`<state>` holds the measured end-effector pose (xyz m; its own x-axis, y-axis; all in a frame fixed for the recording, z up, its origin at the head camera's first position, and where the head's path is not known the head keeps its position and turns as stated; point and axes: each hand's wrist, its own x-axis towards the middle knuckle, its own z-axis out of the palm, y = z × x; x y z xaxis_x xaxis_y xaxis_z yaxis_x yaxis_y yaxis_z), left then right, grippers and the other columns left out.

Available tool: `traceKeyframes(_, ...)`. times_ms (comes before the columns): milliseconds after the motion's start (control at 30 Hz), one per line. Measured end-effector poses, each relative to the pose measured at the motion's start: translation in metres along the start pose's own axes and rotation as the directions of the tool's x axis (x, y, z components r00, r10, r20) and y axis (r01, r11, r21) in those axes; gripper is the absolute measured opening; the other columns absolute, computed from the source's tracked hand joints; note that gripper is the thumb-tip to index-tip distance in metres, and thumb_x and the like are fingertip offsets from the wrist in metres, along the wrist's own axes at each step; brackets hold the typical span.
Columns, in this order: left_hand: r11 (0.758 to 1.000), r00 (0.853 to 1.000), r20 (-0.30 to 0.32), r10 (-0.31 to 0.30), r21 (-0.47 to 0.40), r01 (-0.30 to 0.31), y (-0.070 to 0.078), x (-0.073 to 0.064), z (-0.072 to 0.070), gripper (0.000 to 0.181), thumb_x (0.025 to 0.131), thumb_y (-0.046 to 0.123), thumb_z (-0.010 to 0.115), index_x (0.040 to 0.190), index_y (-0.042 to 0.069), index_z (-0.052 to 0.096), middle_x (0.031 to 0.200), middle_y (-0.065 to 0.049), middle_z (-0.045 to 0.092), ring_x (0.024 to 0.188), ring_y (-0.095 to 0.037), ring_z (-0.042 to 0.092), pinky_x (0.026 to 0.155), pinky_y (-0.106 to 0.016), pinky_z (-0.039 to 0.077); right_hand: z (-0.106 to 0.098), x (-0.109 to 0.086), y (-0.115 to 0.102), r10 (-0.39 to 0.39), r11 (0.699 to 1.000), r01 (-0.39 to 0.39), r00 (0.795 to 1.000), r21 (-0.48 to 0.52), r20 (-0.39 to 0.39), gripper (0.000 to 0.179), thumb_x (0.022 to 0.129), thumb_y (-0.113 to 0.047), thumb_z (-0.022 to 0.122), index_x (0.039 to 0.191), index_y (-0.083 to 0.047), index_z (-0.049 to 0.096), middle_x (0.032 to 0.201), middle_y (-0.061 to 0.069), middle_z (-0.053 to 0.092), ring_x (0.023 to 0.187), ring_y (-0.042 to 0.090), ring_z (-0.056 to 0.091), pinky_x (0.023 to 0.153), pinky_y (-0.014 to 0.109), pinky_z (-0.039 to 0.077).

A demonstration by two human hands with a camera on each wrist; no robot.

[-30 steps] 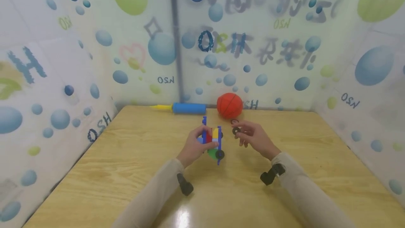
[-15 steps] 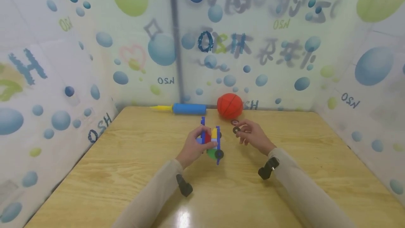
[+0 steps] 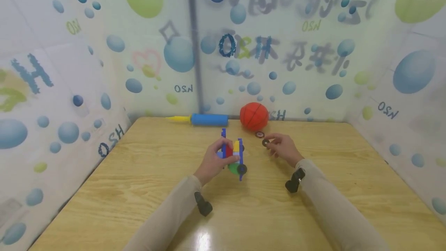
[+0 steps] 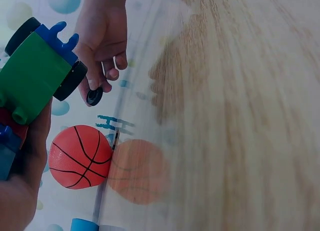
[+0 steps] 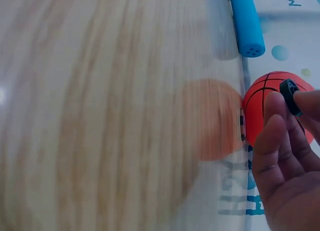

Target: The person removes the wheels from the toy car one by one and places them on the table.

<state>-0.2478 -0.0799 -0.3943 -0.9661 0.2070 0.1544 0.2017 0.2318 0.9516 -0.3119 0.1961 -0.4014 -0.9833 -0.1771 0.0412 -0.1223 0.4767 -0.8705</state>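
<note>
Walls [image 3: 306,96] covered in blue and green spots and lettering stand round three sides of the wooden table [image 3: 254,212]. My pale sleeves [image 3: 170,212] reach in over the wood, with a small dark device [image 3: 203,204] at each wrist. At the back edge lies a blue pump [image 3: 209,119], its yellow nozzle [image 3: 179,119] pointing left. My left hand [image 3: 216,159] is wrapped round a toy vehicle [image 3: 241,154], thumb across the near side; my right hand [image 3: 283,148] is apart from it, thumb and fingertips pinched together and the others loosely bent. The toy vehicle, over the middle of the table, joins blue strips with red, yellow and light blue pieces, and a green block [image 4: 35,76] sits between two black wheels. Behind my hands rests a red basketball [image 3: 254,116]. Just in front of that is a dark-rimmed disc [image 3: 259,134]. Smallest is the loose black wheel [image 4: 95,96] pinched in my right fingertips, near the disc.
</note>
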Motion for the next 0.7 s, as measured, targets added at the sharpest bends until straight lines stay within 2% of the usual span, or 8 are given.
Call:
traceKeyframes(233, 1.0, 1.0, 0.01, -0.009, -0.009, 0.009, 0.001, 0.001, 0.0, 0.026, 0.089, 0.021, 0.077, 0.108, 0.017, 0.059, 0.135, -0.009, 0.058, 0.125, -0.029, 0.049, 0.094, -0.043, 0.056, 0.0, 0.009, 0.0, 0.033, 0.997, -0.033, 0.999, -0.07, -0.004, 0.033, 0.094, -0.004, 0.061, 0.127, -0.001, 0.065, 0.099, 0.023, 0.074, 0.065, 0.014, 0.065, 0.057, 0.027, 0.054)
traceKeyframes(367, 1.0, 1.0, 0.003, -0.008, -0.013, 0.008, 0.001, 0.001, 0.0, 0.029, 0.088, 0.024, 0.077, 0.109, 0.016, 0.058, 0.134, -0.007, 0.058, 0.125, -0.028, 0.05, 0.092, -0.041, 0.056, 0.0, 0.016, -0.001, 0.05, 0.992, -0.052, 0.999, -0.117, -0.02, 0.029, 0.092, -0.006, 0.061, 0.12, 0.0, 0.066, 0.091, 0.02, 0.075, 0.062, 0.012, 0.066, 0.057, 0.026, 0.054)
traceKeyframes(533, 1.0, 1.0, 0.005, 0.0, -0.014, 0.0, 0.002, 0.001, 0.001, 0.029, 0.087, 0.027, 0.078, 0.108, 0.02, 0.059, 0.131, -0.002, 0.059, 0.125, -0.028, 0.05, 0.091, -0.04, 0.056, -0.001, 0.021, 0.001, 0.116, 0.97, -0.126, 0.992, -0.206, -0.057, 0.023, 0.09, -0.011, 0.065, 0.109, 0.001, 0.068, 0.075, 0.009, 0.072, 0.061, 0.011, 0.063, 0.058, 0.025, 0.05)
traceKeyframes(700, 1.0, 1.0, 0.009, -0.002, -0.008, 0.002, 0.004, 0.0, 0.0, 0.029, 0.088, 0.028, 0.078, 0.113, 0.027, 0.063, 0.136, 0.001, 0.058, 0.127, -0.028, 0.049, 0.093, -0.042, 0.055, -0.003, 0.024, 0.001, 0.176, 0.95, -0.179, 0.984, -0.255, -0.035, 0.023, 0.09, -0.013, 0.066, 0.107, 0.003, 0.069, 0.07, 0.005, 0.07, 0.063, 0.012, 0.062, 0.06, 0.024, 0.05)
